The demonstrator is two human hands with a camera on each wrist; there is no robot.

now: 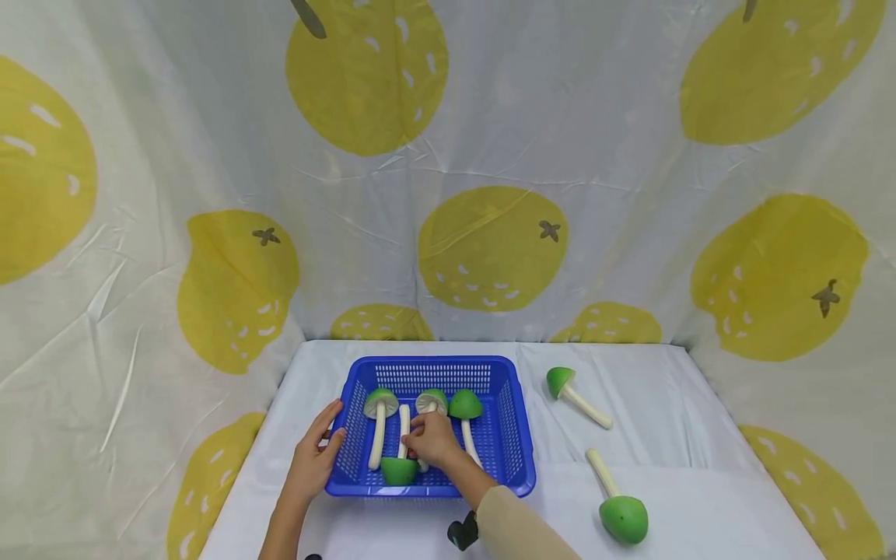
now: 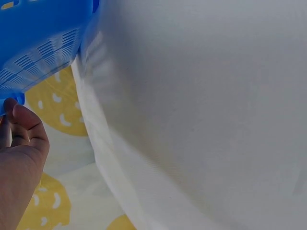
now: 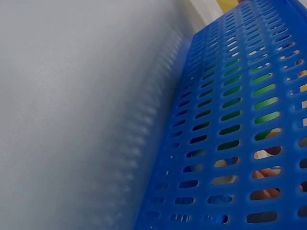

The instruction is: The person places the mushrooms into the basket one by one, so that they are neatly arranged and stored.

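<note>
My right hand point(image 1: 432, 439) grips a mushroom stem point(image 1: 404, 430) inside the blue basket point(image 1: 514, 424); my left hand point(image 1: 313, 460) steadies its rim, fingers relaxed. Four mushrooms in, two mushrooms point(image 1: 574, 395) (well right) left

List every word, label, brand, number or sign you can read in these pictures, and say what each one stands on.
None: no view shows any readable text.
The blue basket, the green toy mushrooms inside it and on the white table, and the lemon-print backdrop carry no letters or numbers.
The small black object near the right sleeve is too small to show any marking.
</note>
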